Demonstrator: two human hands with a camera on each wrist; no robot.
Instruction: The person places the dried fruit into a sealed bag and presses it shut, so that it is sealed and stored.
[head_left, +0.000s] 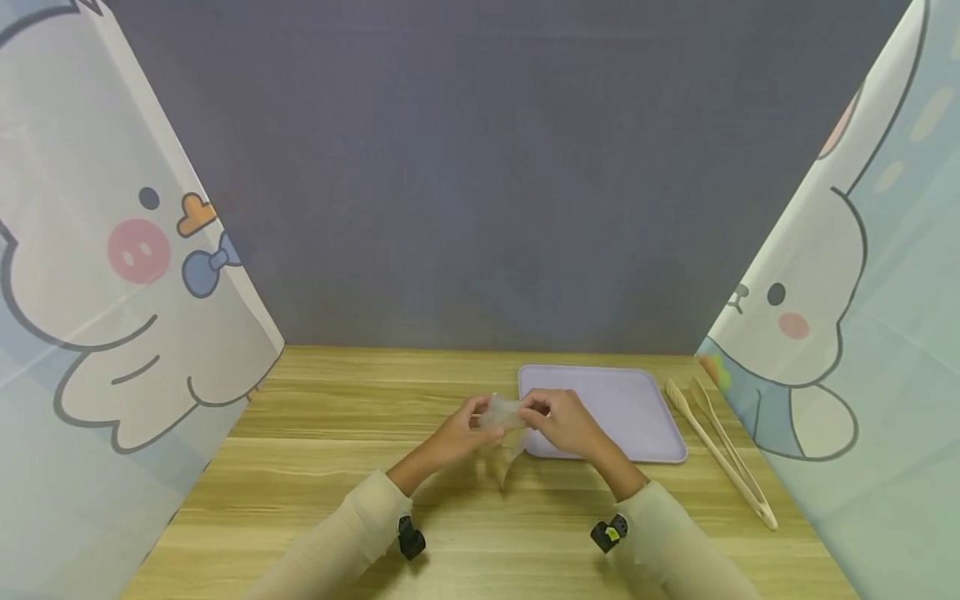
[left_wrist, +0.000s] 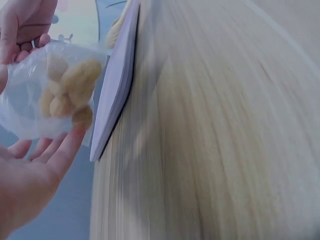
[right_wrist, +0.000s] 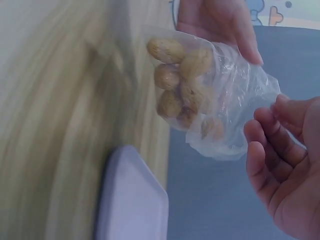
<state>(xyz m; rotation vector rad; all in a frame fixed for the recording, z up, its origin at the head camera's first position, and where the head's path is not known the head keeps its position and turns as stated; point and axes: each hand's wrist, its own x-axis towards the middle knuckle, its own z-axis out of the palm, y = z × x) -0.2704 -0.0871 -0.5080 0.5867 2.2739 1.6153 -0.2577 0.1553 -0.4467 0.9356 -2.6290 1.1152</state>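
A clear plastic bag (head_left: 501, 414) hangs between the two hands above the table, in front of the tray's left side. Several round, light-brown pieces (right_wrist: 167, 77) sit in its lower part; their exact kind cannot be told. My left hand (head_left: 452, 439) holds the bag from the left, fingers and thumb curved about its side. With thumb and fingertips, my right hand (head_left: 561, 422) pinches the bag's upper edge on the other side. In the right wrist view the upper part of the bag (right_wrist: 240, 95) looks crumpled and loose.
A pale purple tray (head_left: 611, 408) lies flat on the wooden table (head_left: 337, 467), right behind the right hand. Farther right are light wooden tongs (head_left: 723, 450). A dark grey panel (head_left: 480, 183) closes off the back, with cartoon-printed cloths at both sides.
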